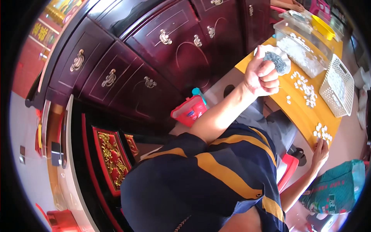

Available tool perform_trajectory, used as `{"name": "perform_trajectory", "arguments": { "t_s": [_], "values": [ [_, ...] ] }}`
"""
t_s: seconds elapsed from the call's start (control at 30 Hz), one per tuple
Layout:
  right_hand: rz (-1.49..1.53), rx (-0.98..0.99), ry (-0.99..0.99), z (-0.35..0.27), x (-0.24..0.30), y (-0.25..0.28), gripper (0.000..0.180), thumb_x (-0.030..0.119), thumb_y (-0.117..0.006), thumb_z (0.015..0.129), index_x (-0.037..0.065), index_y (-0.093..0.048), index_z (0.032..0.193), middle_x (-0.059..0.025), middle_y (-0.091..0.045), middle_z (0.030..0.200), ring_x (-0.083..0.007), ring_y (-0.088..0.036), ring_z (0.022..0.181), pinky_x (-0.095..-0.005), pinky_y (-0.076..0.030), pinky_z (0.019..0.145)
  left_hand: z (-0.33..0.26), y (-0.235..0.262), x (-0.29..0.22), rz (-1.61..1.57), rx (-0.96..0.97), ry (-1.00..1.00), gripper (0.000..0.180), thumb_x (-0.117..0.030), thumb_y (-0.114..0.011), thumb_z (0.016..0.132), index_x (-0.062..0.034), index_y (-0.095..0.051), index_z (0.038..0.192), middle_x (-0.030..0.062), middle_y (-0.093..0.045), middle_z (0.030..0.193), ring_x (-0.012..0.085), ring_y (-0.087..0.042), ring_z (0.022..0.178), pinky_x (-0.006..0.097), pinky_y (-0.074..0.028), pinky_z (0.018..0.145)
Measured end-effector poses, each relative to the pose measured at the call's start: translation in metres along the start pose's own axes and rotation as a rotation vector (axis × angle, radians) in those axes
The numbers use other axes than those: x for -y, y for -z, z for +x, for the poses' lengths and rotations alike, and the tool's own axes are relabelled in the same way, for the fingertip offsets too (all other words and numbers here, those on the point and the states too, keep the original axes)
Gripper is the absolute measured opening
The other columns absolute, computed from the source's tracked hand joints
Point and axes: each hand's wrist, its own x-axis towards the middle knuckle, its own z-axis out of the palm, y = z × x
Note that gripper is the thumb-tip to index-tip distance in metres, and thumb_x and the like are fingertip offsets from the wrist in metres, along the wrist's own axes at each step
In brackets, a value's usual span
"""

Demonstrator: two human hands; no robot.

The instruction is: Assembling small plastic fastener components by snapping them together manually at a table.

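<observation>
My left hand is raised over the table's left side, its fingers curled in and its thumb up; anything inside it is hidden. Just behind it is a white scalloped dish holding thin grey metal bits. I cannot tell whether hand and dish touch. At the near edge of the yellow-brown table, my right hand has its fingers drawn together beside a small group of white plastic pieces. What those fingertips hold is too small to make out. More white pieces lie scattered mid-table.
A clear plastic bin of white pieces and a white perforated basket stand on the table. Farther back are a yellow basin and another person's hand. Dark red cabinets, a red container and a teal bag surround me.
</observation>
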Motion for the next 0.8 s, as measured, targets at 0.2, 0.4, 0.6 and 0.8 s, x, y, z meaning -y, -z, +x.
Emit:
{"name": "perform_trajectory", "arguments": {
  "t_s": [0.2, 0.4, 0.6, 0.8],
  "values": [
    [-0.161, -0.020, 0.051, 0.004, -0.006, 0.000, 0.038, 0.036, -0.053, 0.101, 0.004, -0.069, 0.088, -0.0090, -0.061, 0.062, -0.0194, -0.061, 0.058, -0.0366, -0.048, 0.058, -0.004, 0.007, 0.009, -0.021, 0.086, 0.012, 0.077, -0.086, -0.036, 0.086, -0.0149, -0.037, 0.054, -0.0055, -0.022, 0.050, 0.0113, -0.019, 0.042, 0.029, -0.018, 0.045],
    [-0.256, -0.057, 0.007, 0.003, -0.004, 0.004, 0.036, 0.036, -0.054, 0.100, 0.005, -0.072, 0.094, -0.0147, -0.066, 0.066, -0.0259, -0.067, 0.060, -0.0411, -0.051, 0.059, -0.006, 0.010, 0.021, -0.027, 0.142, 0.110, 0.078, -0.086, -0.040, 0.084, -0.0122, -0.039, 0.057, -0.0026, -0.027, 0.051, 0.0140, -0.025, 0.044, 0.032, -0.022, 0.047],
    [-0.357, -0.155, 0.048, 0.002, 0.017, 0.000, 0.026, 0.032, -0.062, 0.095, 0.008, -0.073, 0.090, -0.0155, -0.070, 0.075, -0.0353, -0.070, 0.070, -0.0436, -0.054, 0.065, -0.012, 0.011, 0.025, -0.110, -0.039, 0.001, 0.100, -0.088, -0.036, 0.083, -0.0028, -0.061, 0.129, 0.0227, -0.065, 0.104, 0.0361, -0.064, 0.087, 0.044, -0.054, 0.070],
    [-0.265, -0.222, 0.028, -0.001, 0.036, 0.008, 0.022, 0.024, -0.063, 0.095, 0.005, -0.068, 0.087, -0.0089, -0.063, 0.064, -0.0214, -0.061, 0.056, -0.0343, -0.049, 0.057, -0.007, -0.006, 0.030, -0.037, -0.266, 0.024, 0.110, -0.090, -0.028, 0.083, -0.0078, -0.029, 0.156, 0.0239, -0.030, 0.158, 0.0407, -0.035, 0.143, 0.053, -0.035, 0.112]
  ]
}}
